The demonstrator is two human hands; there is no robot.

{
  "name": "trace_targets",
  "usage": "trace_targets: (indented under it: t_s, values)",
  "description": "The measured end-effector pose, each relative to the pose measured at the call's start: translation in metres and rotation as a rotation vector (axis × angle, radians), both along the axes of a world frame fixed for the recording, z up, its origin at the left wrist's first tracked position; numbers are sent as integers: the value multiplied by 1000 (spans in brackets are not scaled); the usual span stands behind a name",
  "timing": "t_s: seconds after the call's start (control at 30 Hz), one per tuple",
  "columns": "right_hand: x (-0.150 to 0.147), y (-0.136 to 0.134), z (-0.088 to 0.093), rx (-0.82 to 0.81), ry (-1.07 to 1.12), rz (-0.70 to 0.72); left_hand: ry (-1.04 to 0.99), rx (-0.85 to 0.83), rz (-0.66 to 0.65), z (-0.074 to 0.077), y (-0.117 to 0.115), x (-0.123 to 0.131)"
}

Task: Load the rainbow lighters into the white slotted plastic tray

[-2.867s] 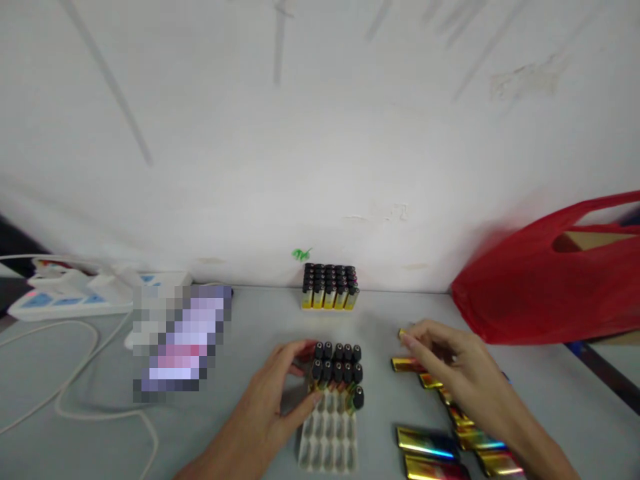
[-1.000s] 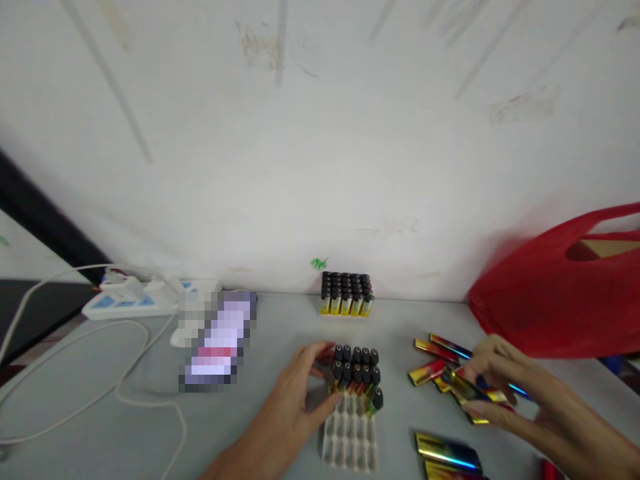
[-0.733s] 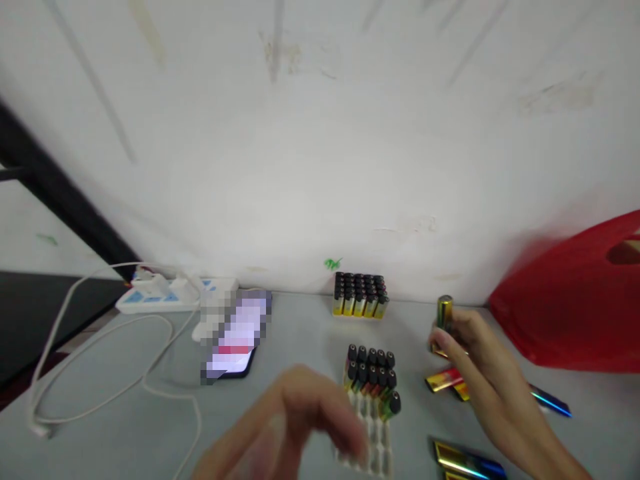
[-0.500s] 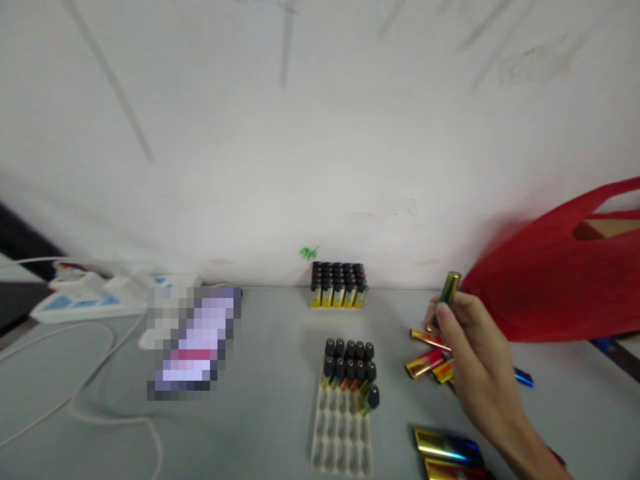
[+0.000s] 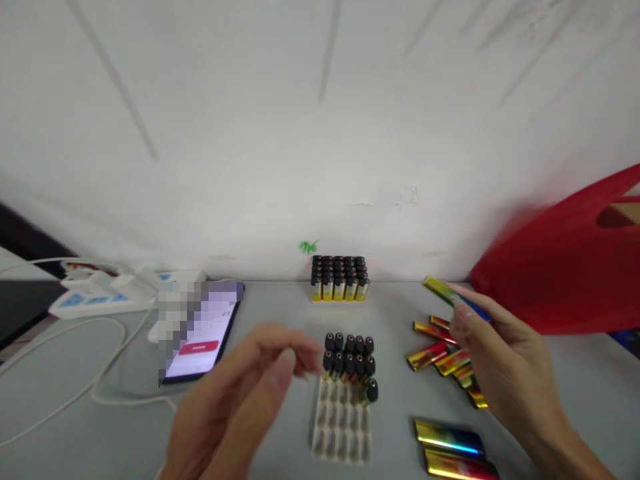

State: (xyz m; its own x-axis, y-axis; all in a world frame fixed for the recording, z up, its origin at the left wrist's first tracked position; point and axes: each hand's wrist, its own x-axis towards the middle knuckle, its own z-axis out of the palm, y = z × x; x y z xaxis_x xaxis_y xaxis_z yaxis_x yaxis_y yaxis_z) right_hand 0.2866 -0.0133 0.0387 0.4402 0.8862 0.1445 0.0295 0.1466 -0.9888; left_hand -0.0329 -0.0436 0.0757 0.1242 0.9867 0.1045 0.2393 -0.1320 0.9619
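On the grey table, my right hand (image 5: 505,360) pinches one shiny gold-and-blue metallic lighter (image 5: 447,295) while my left hand (image 5: 240,393) hovers loose-fingered and empty beside the white moulded plastic tray (image 5: 343,430), its two back rows filled and most pockets bare.

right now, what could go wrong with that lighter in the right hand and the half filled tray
1. The right hand pinches the lighter near one end only, so it may slip onto the loose lighters below.
2. The left hand hovers beside the upright lighters in the tray; a brush could topple them.
3. The frontmost one already leans and might fall.

left hand (image 5: 240,393) blurred, red bag (image 5: 565,273) cut off
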Motion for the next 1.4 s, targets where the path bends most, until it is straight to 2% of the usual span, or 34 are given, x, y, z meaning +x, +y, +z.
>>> trace_targets:
  t_s: [0.03, 0.07, 0.13, 0.23, 0.33, 0.47, 0.6, 0.7, 0.87, 0.97, 1.07, 1.27, 1.4]
  values:
    - [2, 2, -1, 19, 82, 7, 11, 80, 91, -3, 8, 2]
    - [3, 4, -1, 44, 158, 2, 30, 135, 95, -8, 15, 3]
    - [7, 8, 1, 72, 282, -9, 77, 155, -39, -27, 23, 6]
    - [17, 11, 9, 112, 385, 10, 233, 73, -193, -58, 25, 7]
    - [29, 14, 24, 154, 439, 75, 293, 72, -192, -77, 25, 7]
    - [31, 18, 50, 69, 459, 183, 269, -2, -170, -75, 29, 10]
    - [9, 25, 61, 11, 535, 365, 264, -50, -167, -69, 32, 22]
    - [-17, 26, 52, -49, 603, 488, 274, -35, -158, -71, 34, 32]
    - [-61, 5, 20, -133, 570, 643, 311, 13, -190, -83, 35, 32]
    - [-76, -9, 7, -134, 467, 561, 322, 61, -174, -91, 35, 28]
    - [-76, -11, 0, -116, 400, 467, 333, 80, -168, -93, 36, 27]
    - [-64, 2, -11, -199, 457, 499, 342, 60, -170, -85, 37, 25]
    - [-65, 4, -11, -269, 505, 477, 328, 60, -179, -85, 37, 23]
